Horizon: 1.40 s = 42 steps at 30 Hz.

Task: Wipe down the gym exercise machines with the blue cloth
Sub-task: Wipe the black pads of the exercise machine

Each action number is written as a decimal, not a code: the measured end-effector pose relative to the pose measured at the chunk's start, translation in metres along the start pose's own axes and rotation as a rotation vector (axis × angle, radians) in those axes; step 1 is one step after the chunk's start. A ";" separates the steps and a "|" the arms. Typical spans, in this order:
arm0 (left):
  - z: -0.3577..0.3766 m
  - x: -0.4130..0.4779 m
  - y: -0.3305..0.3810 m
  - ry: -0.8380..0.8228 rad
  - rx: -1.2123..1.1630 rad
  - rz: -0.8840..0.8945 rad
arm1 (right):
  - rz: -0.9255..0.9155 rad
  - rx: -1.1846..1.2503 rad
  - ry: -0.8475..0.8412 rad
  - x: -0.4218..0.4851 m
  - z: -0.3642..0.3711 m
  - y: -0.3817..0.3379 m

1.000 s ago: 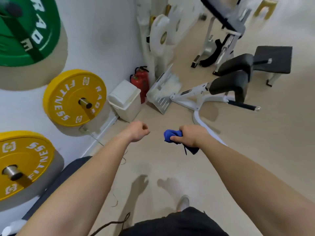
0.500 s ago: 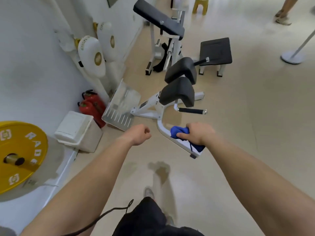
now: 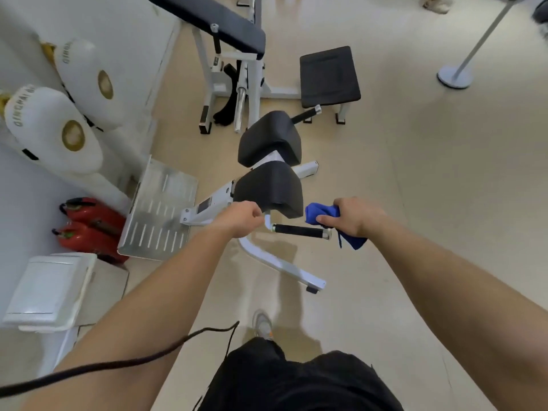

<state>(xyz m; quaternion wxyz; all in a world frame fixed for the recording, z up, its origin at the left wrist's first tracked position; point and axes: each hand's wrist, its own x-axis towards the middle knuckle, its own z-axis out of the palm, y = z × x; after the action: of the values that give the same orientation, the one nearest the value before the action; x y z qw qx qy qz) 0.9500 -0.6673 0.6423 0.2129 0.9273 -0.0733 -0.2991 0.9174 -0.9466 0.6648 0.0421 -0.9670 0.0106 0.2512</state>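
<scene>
Head view, right hand (image 3: 353, 218) clutching blue cloth (image 3: 318, 213), left hand (image 3: 240, 219) fisted

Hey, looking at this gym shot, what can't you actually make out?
Head view only.
Blue cloth: mostly bunched inside the right hand, so its size is hidden.
Left hand: whether it touches the black pad is unclear.
Fire extinguishers: labels blurred.
Person at top right: cut off by the edge, only feet show.

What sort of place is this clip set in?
Most likely a gym: a white-framed exercise machine with black pads stands on the floor, a padded bench is behind it, and white strike pads hang by the wall.
</scene>
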 end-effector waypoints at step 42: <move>0.080 0.269 0.215 0.544 -0.758 -0.758 | -0.810 -0.218 -0.240 0.396 -0.078 0.145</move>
<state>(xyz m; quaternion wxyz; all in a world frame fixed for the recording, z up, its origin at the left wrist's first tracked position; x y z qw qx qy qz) 1.1192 -0.9591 0.5376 0.4184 0.7914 0.4314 -0.1115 1.2952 -1.0970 0.5291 0.0360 -0.8557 -0.4013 0.3247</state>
